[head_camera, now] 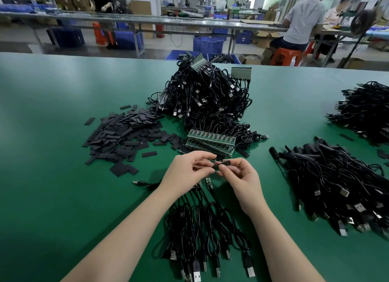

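Sleeve: black, short, held above green table.
Left hand: thumb and forefinger pinch its left end.
Right hand: fingertips pinch its right end.

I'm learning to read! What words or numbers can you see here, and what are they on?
No text here is readable.
Green circuit boards: markings too small.
Cardboard boxes and bottle label far behind: blurred.
Board in left hand, black sleeve in right hand: no print shows.
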`<state>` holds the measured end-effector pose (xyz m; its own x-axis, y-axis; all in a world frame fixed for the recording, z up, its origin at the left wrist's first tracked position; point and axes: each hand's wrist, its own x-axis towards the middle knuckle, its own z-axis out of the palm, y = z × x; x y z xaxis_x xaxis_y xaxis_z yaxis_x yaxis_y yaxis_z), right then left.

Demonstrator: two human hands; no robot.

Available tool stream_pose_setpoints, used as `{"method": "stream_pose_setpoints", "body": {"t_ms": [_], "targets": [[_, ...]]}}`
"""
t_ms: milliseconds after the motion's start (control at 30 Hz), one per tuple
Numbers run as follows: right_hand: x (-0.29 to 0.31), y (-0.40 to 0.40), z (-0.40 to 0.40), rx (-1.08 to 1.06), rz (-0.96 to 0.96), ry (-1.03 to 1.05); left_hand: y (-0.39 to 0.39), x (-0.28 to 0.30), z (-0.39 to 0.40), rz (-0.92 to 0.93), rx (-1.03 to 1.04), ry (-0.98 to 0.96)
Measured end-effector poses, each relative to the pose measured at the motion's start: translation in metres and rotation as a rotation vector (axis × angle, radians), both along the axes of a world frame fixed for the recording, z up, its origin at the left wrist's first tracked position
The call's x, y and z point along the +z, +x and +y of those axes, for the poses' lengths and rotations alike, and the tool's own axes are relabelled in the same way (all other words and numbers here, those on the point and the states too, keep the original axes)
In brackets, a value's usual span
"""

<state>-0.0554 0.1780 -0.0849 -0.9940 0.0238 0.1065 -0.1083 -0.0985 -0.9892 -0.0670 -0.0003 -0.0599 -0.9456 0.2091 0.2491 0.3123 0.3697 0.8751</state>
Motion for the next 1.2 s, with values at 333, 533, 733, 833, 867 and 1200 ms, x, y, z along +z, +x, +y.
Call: {"method": "stream_pose_setpoints", "body": {"t_ms": [333,533,733,833,867,1200], "targets": [[0.0,0.0,0.0,-0.028,-0.022,-0.058,0.006,-0.006,-0.003,0.055,0.122,-0.131],[0.004,0.003,-0.001,-0.049,-0.027,-0.057,0.008,-0.004,0.002,0.192,0.171,-0.296],[0.005,0.005,-0.003,-0.046,-0.045,-0.015,0.014,-0.015,0.007,0.212,0.248,-0.245],[0.005,0.005,-0.003,-0.047,-0.05,0.0,0.015,-0.015,0.007,0.209,0.246,-0.235],[0.005,0.005,-0.003,-0.041,-0.047,-0.003,0.015,-0.015,0.006,0.21,0.248,-0.227],[0.005,0.004,-0.009,-0.032,-0.012,0.193,0.016,-0.015,0.005,0.209,0.234,-0.22]]}}
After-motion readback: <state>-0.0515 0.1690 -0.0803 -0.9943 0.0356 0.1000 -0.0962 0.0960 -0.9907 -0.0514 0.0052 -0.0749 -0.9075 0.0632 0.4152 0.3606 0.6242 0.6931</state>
